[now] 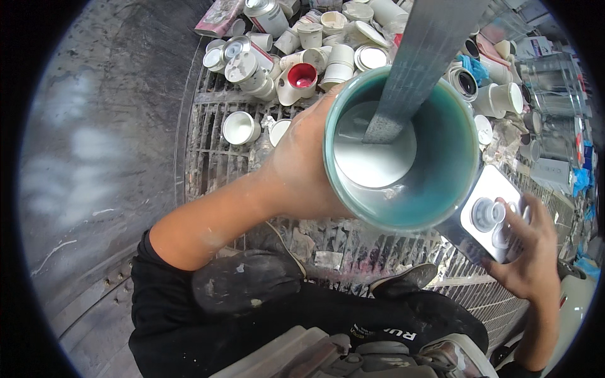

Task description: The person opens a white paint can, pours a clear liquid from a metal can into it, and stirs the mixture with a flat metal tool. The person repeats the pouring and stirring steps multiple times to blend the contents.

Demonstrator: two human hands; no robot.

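My left hand (302,170) is wrapped round a teal cup (446,160) and holds it up close; most of its fingers are hidden behind the cup. White liquid (378,162) covers the cup's bottom. A flat metal strip (430,53), like a ruler, leans in over the far rim with its tip in or at the liquid. Lower right of the cup, my right hand (532,252) grips the top of a rectangular metal can (482,194) with a translucent spout cap (486,214). The cup partly covers the can.
Below is a stained metal grating (208,129). Many used white tubs (241,128), cans (268,17) and a cup with a red inside (302,75) crowd the far side. A dark curved wall (101,126) rises at left. My shoes (406,277) stand on the grating.
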